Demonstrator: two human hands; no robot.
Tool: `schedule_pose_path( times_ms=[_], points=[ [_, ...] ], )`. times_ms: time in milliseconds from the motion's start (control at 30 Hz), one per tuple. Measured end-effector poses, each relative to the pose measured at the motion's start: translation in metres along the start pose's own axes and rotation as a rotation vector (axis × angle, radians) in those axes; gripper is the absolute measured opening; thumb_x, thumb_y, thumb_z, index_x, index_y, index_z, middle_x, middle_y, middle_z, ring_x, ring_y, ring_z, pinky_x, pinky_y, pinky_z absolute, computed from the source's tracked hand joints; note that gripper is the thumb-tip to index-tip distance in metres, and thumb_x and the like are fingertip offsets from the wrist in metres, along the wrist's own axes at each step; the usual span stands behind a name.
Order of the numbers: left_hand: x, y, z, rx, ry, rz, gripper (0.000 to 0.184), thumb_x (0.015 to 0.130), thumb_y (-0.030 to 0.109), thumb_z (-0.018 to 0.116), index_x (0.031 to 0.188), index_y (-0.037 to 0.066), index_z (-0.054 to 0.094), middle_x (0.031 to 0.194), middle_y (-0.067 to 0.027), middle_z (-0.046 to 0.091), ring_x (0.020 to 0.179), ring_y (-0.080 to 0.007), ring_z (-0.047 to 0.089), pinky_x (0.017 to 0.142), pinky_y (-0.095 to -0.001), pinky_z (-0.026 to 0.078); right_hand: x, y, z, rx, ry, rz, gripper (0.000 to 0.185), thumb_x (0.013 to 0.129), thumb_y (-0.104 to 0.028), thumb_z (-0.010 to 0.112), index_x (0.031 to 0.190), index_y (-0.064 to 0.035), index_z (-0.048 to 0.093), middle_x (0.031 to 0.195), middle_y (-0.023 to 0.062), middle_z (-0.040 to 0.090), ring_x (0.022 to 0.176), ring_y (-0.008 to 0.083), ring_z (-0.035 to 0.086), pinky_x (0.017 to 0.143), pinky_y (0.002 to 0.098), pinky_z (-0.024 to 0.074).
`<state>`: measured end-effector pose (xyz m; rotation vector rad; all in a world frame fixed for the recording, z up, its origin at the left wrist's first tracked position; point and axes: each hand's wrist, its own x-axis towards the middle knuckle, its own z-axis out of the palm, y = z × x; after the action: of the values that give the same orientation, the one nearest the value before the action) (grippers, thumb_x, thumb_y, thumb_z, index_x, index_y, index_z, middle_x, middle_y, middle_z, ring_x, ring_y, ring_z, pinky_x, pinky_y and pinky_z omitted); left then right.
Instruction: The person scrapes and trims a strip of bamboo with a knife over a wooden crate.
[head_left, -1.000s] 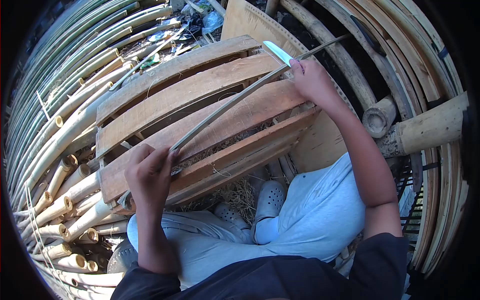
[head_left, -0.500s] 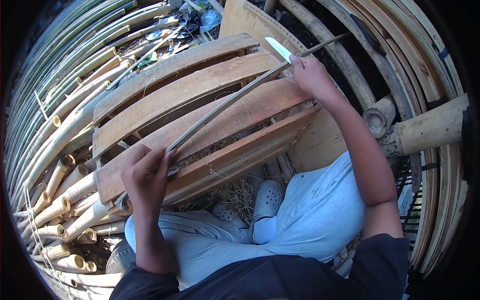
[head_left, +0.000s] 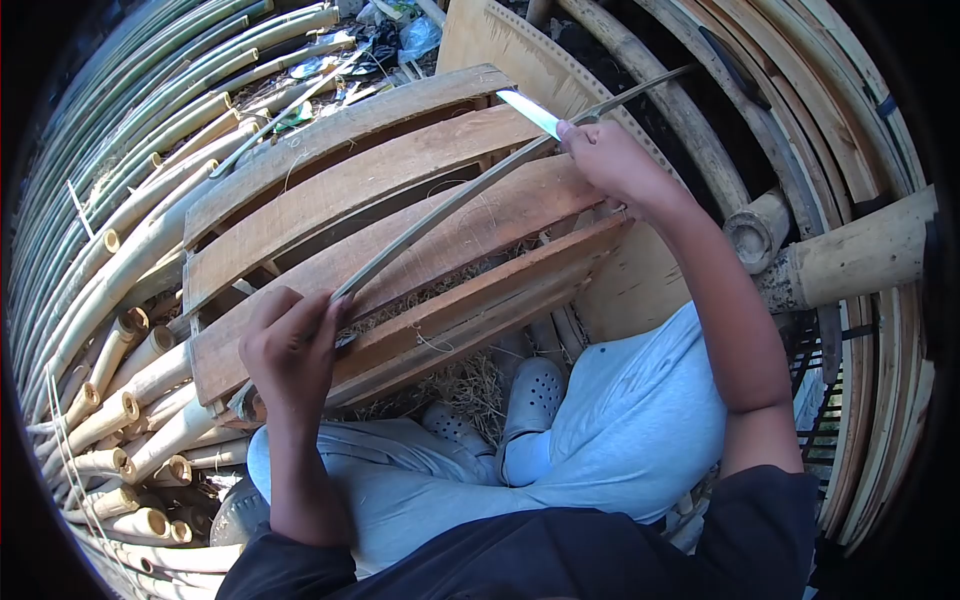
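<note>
A long thin bamboo strip (head_left: pixel 440 212) slants from lower left to upper right above a slatted wooden bench (head_left: pixel 350 190). My left hand (head_left: pixel 290 340) is closed around the strip's lower part, over the bench's near left corner. Farther up the strip, my right hand (head_left: pixel 610 160) grips a knife (head_left: pixel 530 110) whose bright blade points up and left, its base against the strip. The handle is hidden in my fingers. The strip's far end reaches past my right hand toward the bamboo poles.
Cut bamboo poles (head_left: pixel 130 405) are stacked along the left. A curved plywood panel (head_left: pixel 640 290) stands behind and beside the bench. A thick bamboo pole (head_left: pixel 865 262) juts in at the right, near long wooden strips (head_left: pixel 890 400). Shavings (head_left: pixel 465 390) lie around my shoes.
My right hand has moved slightly left and down along the strip with the knife, and the blade now lies flatter to the left. My left hand has shifted slightly left, still holding the strip.
</note>
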<state>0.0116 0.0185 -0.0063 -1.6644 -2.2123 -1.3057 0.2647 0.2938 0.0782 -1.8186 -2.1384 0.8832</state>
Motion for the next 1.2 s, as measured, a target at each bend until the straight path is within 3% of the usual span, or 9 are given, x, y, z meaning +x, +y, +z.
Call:
schedule_pose_path(
  times_ms=[167, 367, 467, 567, 633, 700, 867, 1000, 1200],
  points=[
    [-0.001, 0.002, 0.000, 0.013, 0.003, -0.005, 0.015, 0.080, 0.010, 0.088, 0.090, 0.004, 0.080, 0.068, -0.0072, 0.054, 0.060, -0.0211, 0.054, 0.058, -0.0348, 0.043, -0.006, -0.002, 0.003, 0.051, 0.004, 0.016, 0.051, 0.112, -0.049, 0.047, 0.085, -0.0074, 0.060, 0.057, -0.0060, 0.040, 0.043, 0.0083, 0.034, 0.042, 0.0298, 0.0335],
    [-0.001, 0.006, 0.000, 0.039, 0.000, 0.007, 0.014, 0.080, 0.010, 0.088, 0.090, 0.005, 0.080, 0.068, -0.0072, 0.055, 0.061, -0.0213, 0.056, 0.058, -0.0350, 0.043, 0.004, 0.007, 0.000, 0.001, -0.020, -0.033, 0.050, 0.112, -0.048, 0.047, 0.088, -0.0066, 0.062, 0.060, -0.0048, 0.044, 0.044, 0.0084, 0.038, 0.041, 0.0286, 0.0330],
    [-0.001, 0.005, 0.003, 0.041, 0.032, 0.035, 0.014, 0.079, 0.009, 0.088, 0.089, 0.005, 0.080, 0.068, -0.0071, 0.056, 0.062, -0.0220, 0.057, 0.058, -0.0352, 0.043, -0.012, -0.007, 0.009, -0.049, 0.034, -0.010, 0.051, 0.112, -0.039, 0.047, 0.107, 0.0050, 0.073, 0.073, 0.0121, 0.066, 0.059, 0.0188, 0.062, 0.060, 0.0376, 0.0512],
    [0.000, 0.005, 0.002, 0.028, 0.017, 0.036, 0.013, 0.079, 0.009, 0.087, 0.089, 0.005, 0.080, 0.068, -0.0072, 0.056, 0.063, -0.0223, 0.057, 0.058, -0.0352, 0.043, -0.023, -0.009, 0.031, -0.231, 0.113, -0.229, 0.052, 0.113, -0.039, 0.047, 0.106, 0.0058, 0.072, 0.073, 0.0111, 0.066, 0.060, 0.0189, 0.064, 0.060, 0.0382, 0.0517],
    [-0.001, 0.005, 0.002, 0.033, 0.018, 0.030, 0.013, 0.078, 0.008, 0.087, 0.089, 0.005, 0.080, 0.068, -0.0073, 0.056, 0.062, -0.0221, 0.057, 0.058, -0.0352, 0.043, -0.017, -0.008, 0.014, -0.046, -0.049, -0.032, 0.052, 0.113, -0.039, 0.047, 0.104, 0.0053, 0.072, 0.073, 0.0114, 0.067, 0.062, 0.0192, 0.066, 0.060, 0.0383, 0.0523],
    [-0.001, 0.006, 0.002, 0.027, 0.014, 0.025, 0.013, 0.078, 0.007, 0.087, 0.089, 0.004, 0.080, 0.068, -0.0073, 0.056, 0.062, -0.0220, 0.057, 0.058, -0.0352, 0.043, 0.001, 0.002, 0.003, 0.056, 0.114, 0.019, 0.050, 0.112, -0.040, 0.048, 0.102, 0.0030, 0.072, 0.073, 0.0106, 0.066, 0.061, 0.0186, 0.065, 0.059, 0.0372, 0.0519],
    [0.001, 0.007, 0.002, 0.009, 0.008, 0.017, 0.014, 0.079, 0.007, 0.087, 0.090, 0.004, 0.080, 0.068, -0.0074, 0.055, 0.061, -0.0217, 0.056, 0.058, -0.0347, 0.043, -0.023, -0.009, 0.038, -0.221, 0.084, -0.185, 0.051, 0.112, -0.037, 0.047, 0.106, 0.0069, 0.071, 0.084, 0.0204, 0.072, 0.078, 0.0323, 0.072, 0.079, 0.0446, 0.0554],
    [0.000, 0.004, 0.001, 0.009, 0.002, 0.021, 0.014, 0.080, 0.006, 0.087, 0.091, 0.001, 0.080, 0.068, -0.0071, 0.056, 0.061, -0.0186, 0.055, 0.058, -0.0325, 0.043, 0.003, -0.001, 0.000, 0.028, 0.102, 0.030, 0.050, 0.112, -0.036, 0.046, 0.106, 0.0064, 0.072, 0.095, 0.0295, 0.073, 0.097, 0.0445, 0.073, 0.090, 0.0478, 0.0547],
    [0.000, 0.007, 0.002, 0.006, 0.011, -0.003, 0.013, 0.079, 0.008, 0.087, 0.089, 0.004, 0.079, 0.069, -0.0078, 0.055, 0.062, -0.0216, 0.056, 0.059, -0.0347, 0.043, -0.030, -0.015, 0.038, -0.146, 0.043, -0.167, 0.053, 0.110, -0.039, 0.048, 0.104, 0.0072, 0.072, 0.094, 0.0290, 0.073, 0.093, 0.0449, 0.072, 0.090, 0.0499, 0.0547]
  ],
)
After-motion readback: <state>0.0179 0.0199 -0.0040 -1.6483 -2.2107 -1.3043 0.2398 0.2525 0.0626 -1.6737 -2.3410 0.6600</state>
